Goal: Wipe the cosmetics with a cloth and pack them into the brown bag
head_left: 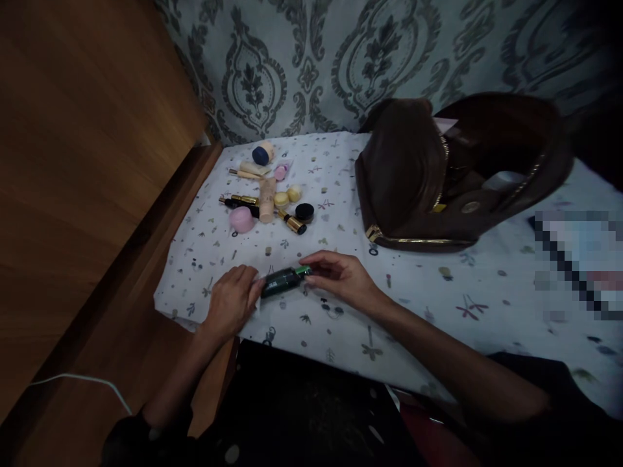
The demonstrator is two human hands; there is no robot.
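A dark green bottle [281, 283] with a shiny green cap lies tilted just over the patterned cloth [311, 344], between my two hands. My left hand [232, 298] is closed around its base end. At the other end, the thumb and fingers of my right hand [343, 275] pinch the green cap. Beyond the bottle sits a group of cosmetics: a pink jar [241, 220], a beige tube [267, 200], a black round compact [304, 212] and a gold-and-black tube [294, 224].
A brown bag [403, 175] with a gold zipper stands open at the right, things inside it. Behind the cloth hangs a patterned curtain or wall covering [311, 71]. A wooden panel [97, 130] rises at the left. A blurred rectangular object [588, 259] lies far right.
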